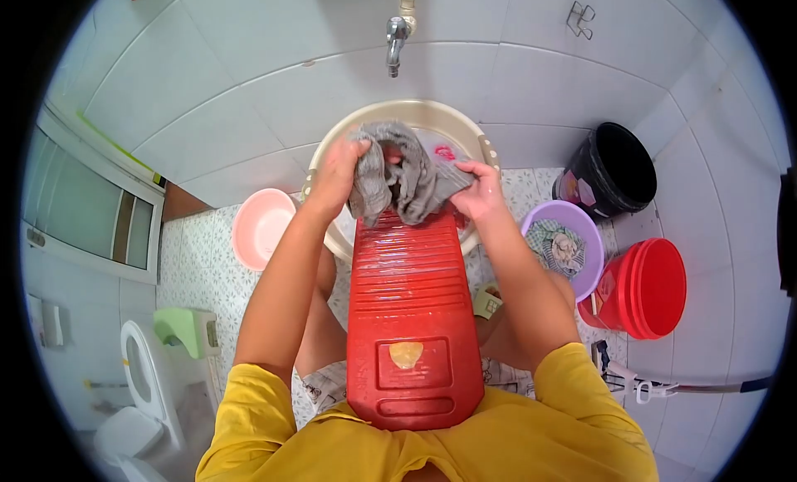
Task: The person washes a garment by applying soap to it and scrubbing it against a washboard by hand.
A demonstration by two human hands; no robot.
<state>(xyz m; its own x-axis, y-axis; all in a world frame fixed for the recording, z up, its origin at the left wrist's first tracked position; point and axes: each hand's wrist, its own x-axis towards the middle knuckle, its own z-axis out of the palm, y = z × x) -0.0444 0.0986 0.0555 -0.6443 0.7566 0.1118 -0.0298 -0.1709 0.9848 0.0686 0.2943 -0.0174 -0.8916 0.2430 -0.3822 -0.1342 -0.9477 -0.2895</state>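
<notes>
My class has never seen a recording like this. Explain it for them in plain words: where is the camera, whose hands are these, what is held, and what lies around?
There is no machine: one camera, worn on a person's head, looks down at their own bare hands. The left hand and right hand hold a grey cloth in their fingers, above the cream basin. The red washboard leans towards the person, bearing a yellowish lump, perhaps soap. On the floor, a pink basin is at left; at right are a purple basin of cloths, a black bucket and a red bucket.
</notes>
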